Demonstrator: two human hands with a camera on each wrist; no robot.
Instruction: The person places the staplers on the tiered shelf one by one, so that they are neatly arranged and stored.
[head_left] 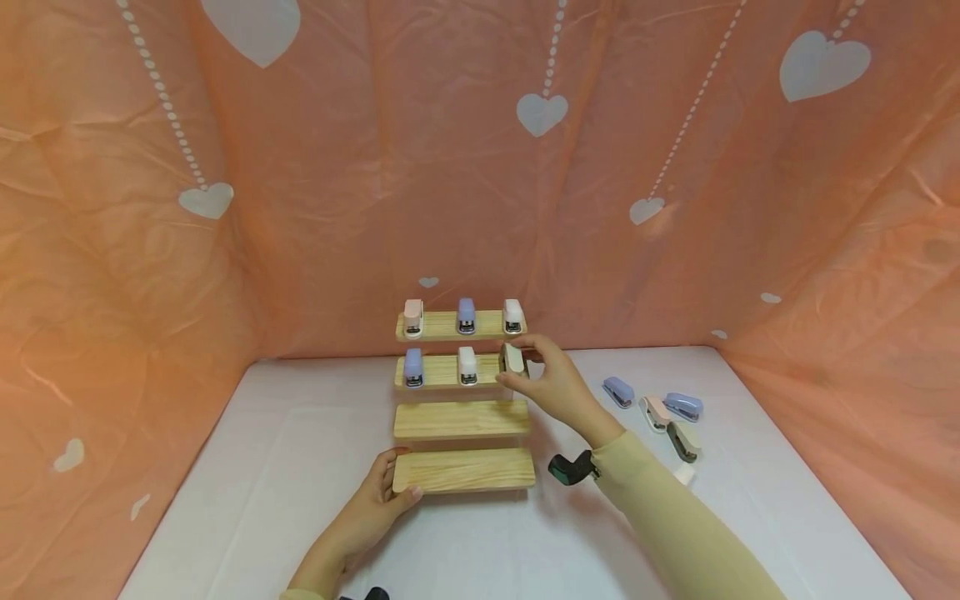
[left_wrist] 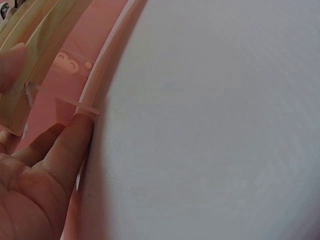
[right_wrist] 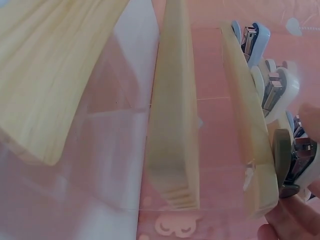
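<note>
One cream-and-olive mini stapler (head_left: 513, 360) is gripped in the right hand (head_left: 561, 387), thumb toward the near end and fingertips curled about the far end, at the right end of the second wooden tier from the top (head_left: 440, 372) of a four-tier stand. The relation that counts most, I judge, is the stapler's line against that tier: its long axis runs roughly near to far, across the board's left-right length, but seems slightly skewed beside its neighbours, a lavender mini stapler (head_left: 413, 367) at the left and a white mini stapler (head_left: 467, 366) in the middle, which both point more squarely to the near side. In the right wrist view its olive base lies right at the board's edge; whether its full weight rests there I cannot tell. The right hand comes in from the right and is much the nearer to it; the left hand (head_left: 369, 507) is well apart, on the near left, its thumb on the front edge of the bottom wooden tier (head_left: 465, 472) and its fingers bent around the left end, holding the stand. On the table to the right, beyond the right forearm, loose staplers lie at mixed angles, among them another cream-and-olive stapler (head_left: 684, 441) and a pink stapler (head_left: 655, 413).
</note>
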